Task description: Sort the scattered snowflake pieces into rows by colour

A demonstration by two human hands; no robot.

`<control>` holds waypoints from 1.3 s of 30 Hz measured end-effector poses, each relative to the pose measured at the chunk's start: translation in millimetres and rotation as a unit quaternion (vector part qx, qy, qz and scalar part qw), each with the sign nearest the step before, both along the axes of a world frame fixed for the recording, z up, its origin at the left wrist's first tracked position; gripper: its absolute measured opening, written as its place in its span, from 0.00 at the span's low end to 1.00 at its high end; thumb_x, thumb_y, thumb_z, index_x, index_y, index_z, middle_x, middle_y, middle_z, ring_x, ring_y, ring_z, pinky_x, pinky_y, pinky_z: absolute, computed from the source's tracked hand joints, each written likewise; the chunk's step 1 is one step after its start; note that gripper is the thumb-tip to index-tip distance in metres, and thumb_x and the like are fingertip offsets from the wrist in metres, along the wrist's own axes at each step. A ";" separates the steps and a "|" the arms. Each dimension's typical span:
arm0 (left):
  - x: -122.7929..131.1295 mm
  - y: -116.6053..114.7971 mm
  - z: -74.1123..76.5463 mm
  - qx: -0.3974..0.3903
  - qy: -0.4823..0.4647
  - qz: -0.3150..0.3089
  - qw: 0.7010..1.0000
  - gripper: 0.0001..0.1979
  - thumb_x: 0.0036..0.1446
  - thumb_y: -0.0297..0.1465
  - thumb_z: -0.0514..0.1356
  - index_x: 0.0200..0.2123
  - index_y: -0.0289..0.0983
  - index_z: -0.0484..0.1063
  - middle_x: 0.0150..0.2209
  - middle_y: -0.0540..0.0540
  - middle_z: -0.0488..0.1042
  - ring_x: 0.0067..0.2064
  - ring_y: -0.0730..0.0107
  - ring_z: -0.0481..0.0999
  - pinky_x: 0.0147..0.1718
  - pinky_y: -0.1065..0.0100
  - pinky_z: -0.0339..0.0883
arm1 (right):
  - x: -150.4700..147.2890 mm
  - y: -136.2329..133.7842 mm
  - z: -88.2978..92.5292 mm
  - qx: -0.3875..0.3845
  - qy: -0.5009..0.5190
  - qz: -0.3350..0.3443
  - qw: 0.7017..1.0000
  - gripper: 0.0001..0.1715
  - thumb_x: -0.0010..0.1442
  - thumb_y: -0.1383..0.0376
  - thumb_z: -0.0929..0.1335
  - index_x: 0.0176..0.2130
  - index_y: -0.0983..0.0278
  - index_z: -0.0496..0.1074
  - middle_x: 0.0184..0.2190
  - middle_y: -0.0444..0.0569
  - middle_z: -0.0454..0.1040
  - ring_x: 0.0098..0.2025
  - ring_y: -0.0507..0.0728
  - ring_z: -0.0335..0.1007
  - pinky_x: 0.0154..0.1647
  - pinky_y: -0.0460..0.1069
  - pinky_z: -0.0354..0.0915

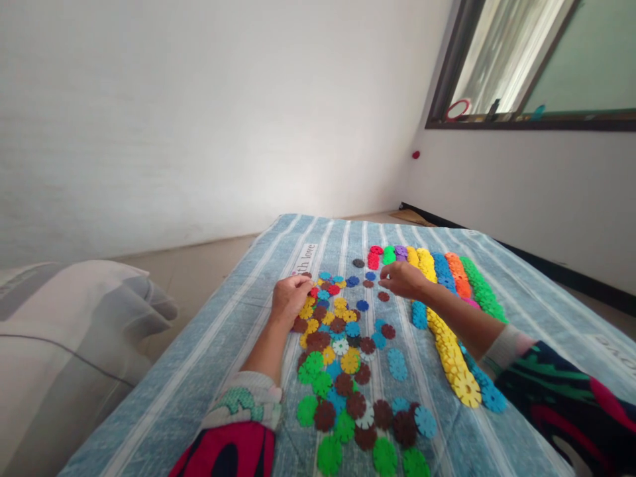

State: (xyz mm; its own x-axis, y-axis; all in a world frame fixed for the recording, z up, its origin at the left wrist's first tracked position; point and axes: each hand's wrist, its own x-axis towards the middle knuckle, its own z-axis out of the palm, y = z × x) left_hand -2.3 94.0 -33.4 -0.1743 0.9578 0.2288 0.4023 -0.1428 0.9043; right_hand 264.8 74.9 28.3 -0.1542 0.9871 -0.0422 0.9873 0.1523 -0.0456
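Observation:
My left hand [291,298] is at the far left edge of a loose, mixed pile of notched plastic discs, its fingers pinched together. A red disc [313,291] shows right beside its fingertips; whether it is gripped I cannot tell. Brown discs [324,416], green discs [329,454] and yellow discs [350,361] lie scattered below. To the right, my right hand [405,279] has its fingers closed near the short red stack [373,261] and the green discs [388,255]. Whatever its fingertips hold is hidden. Under that forearm runs a long yellow row [450,351].
The discs lie on a blue striped cloth [199,371]. At the right are an orange row [458,273], a green row [481,291] and a blue row [489,391]. A pale, cloth-covered piece [74,344] stands at the left. Behind are a white wall [223,119] and a window [527,59].

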 end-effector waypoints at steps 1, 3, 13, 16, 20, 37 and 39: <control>0.4 -0.5 0.8 0.001 0.000 0.000 1.000 0.12 0.42 0.38 0.60 0.25 0.36 0.78 0.25 0.48 0.78 0.31 0.64 0.75 0.32 0.68 0.64 | -3.0 -10.9 0.3 -0.001 0.004 0.015 1.000 0.10 0.64 0.61 0.66 0.40 0.64 0.74 0.37 0.47 0.75 0.39 0.56 0.72 0.38 0.50 0.65; 1.2 -1.9 2.7 0.003 0.002 -0.002 1.000 0.12 0.42 0.38 0.60 0.25 0.37 0.78 0.24 0.49 0.78 0.31 0.64 0.75 0.32 0.69 0.63 | -9.6 -34.2 0.3 0.000 0.011 0.042 0.999 0.08 0.62 0.63 0.67 0.38 0.62 0.75 0.35 0.46 0.76 0.38 0.56 0.73 0.34 0.47 0.62; 3.0 -6.6 7.6 -0.001 -0.017 -0.022 1.000 0.14 0.39 0.39 0.61 0.25 0.35 0.79 0.25 0.48 0.78 0.32 0.64 0.76 0.33 0.69 0.65 | -40.5 -142.0 -5.9 0.040 0.034 0.111 0.992 0.08 0.63 0.64 0.64 0.41 0.58 0.73 0.35 0.47 0.77 0.39 0.57 0.73 0.33 0.47 0.56; 2.0 -4.8 5.5 0.000 -0.020 -0.022 1.000 0.15 0.39 0.40 0.61 0.27 0.35 0.79 0.26 0.47 0.78 0.33 0.62 0.76 0.33 0.68 0.66 | -43.4 -164.7 -16.4 0.073 0.059 0.140 0.986 0.06 0.62 0.66 0.65 0.34 0.62 0.71 0.30 0.47 0.76 0.35 0.56 0.71 0.32 0.47 0.56; 0.5 -4.1 3.8 -0.005 -0.037 -0.033 0.999 0.15 0.39 0.40 0.62 0.27 0.34 0.79 0.25 0.47 0.78 0.31 0.63 0.75 0.30 0.69 0.66 | -39.6 -186.6 -34.1 0.103 0.116 0.176 0.972 0.10 0.63 0.67 0.64 0.29 0.62 0.66 0.27 0.45 0.72 0.31 0.55 0.68 0.33 0.48 0.56; -10.0 -16.6 18.5 -0.056 0.033 -0.158 0.985 0.16 0.39 0.40 0.66 0.30 0.35 0.77 0.30 0.48 0.77 0.35 0.65 0.74 0.37 0.67 0.65 | -29.6 -200.8 -71.2 0.209 0.234 0.228 0.922 0.14 0.67 0.70 0.57 0.30 0.62 0.63 0.25 0.45 0.66 0.28 0.54 0.60 0.29 0.49 0.51; -12.9 -18.5 24.1 -0.052 0.074 -0.204 0.975 0.16 0.38 0.39 0.67 0.30 0.35 0.75 0.33 0.49 0.76 0.39 0.63 0.74 0.41 0.66 0.64 | -29.0 -200.7 -74.1 0.206 0.237 0.224 0.922 0.13 0.66 0.71 0.57 0.31 0.62 0.63 0.25 0.45 0.66 0.28 0.55 0.60 0.29 0.49 0.51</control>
